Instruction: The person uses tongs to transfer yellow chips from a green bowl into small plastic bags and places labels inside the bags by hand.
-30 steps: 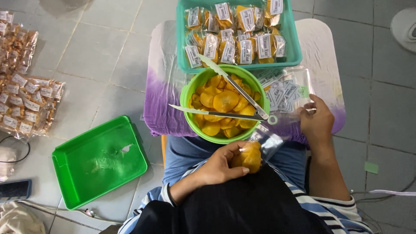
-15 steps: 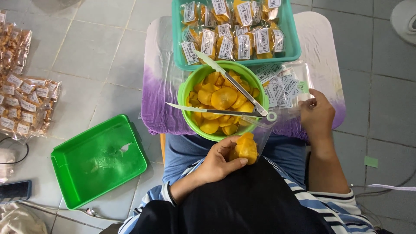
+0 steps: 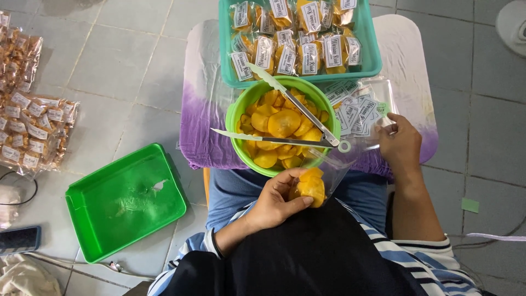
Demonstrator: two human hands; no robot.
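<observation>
Head view, looking straight down at a seated person's lap. Left hand (image 3: pixel 276 200) curled around a clear plastic bag of chips (image 3: pixel 312 185), thumb and fingers closed on its lower end; bag glossy, thin, crinkled, packed with rounded yellow-orange slices, its open top reaching toward the bowl. Right hand (image 3: pixel 400 142) rests on a stack of small labels (image 3: pixel 356 109) inside a clear flat pouch on the stool top, fingers bent at the edge of the plastic; whether it pinches a label, cannot tell. Just beside the bag, a round lime-green plastic bowl (image 3: pixel 236 118), smooth-walled, full of thin, matte, wavy-edged yellow chips. Metal tongs (image 3: pixel 285 123) lie across the bowl's rim, arms spread in a V, shiny, with a ring at the hinge end. Beneath, a cloth cover (image 3: pixel 200 109), white fading to purple at the near edge. Behind the bowl, a teal rectangular plastic tray (image 3: pixel 371 52) holds rows of sealed clear packets of chips, each with a white rectangular label on its front. On the grey tiled floor at left, an empty bright-green tray (image 3: pixel 123 200), glossy, with rounded corners; farther left, heaps of brownish snack packets (image 3: pixel 30 129) with small white labels. A dark phone (image 3: pixel 19 239) lies at the lower left edge.
</observation>
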